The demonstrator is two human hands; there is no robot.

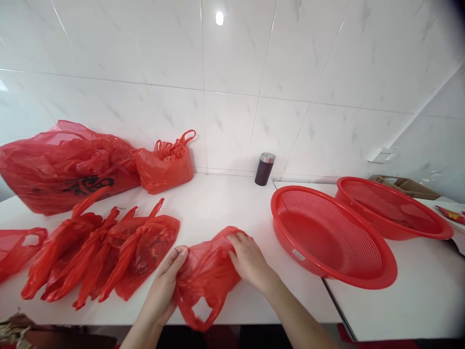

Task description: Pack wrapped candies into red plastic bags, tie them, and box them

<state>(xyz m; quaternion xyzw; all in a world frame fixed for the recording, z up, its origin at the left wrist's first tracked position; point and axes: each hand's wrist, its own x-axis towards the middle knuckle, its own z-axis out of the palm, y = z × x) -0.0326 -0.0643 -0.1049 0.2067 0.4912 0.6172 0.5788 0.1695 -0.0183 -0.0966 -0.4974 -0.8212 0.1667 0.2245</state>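
Observation:
A red plastic bag [207, 264] lies at the near middle of the white table, its handle loop hanging toward the front edge. My left hand [170, 271] pinches the bag's left side between thumb and fingers. On the right side, my right hand [249, 254] has its fingers bent over the plastic, gripping it; some fingertips are hidden in the folds. What the bag contains, if anything, cannot be made out. Close to my left hand lie several knotted red bags [145, 237], side by side with their twisted ends pointing up and down.
A big red bag with black lettering [72, 165] and a smaller full red bag [165, 167] stand by the tiled wall. A dark tumbler [265, 169] is at the back. Two red baskets [290, 242] sit at right, with a cardboard box [407, 186] behind.

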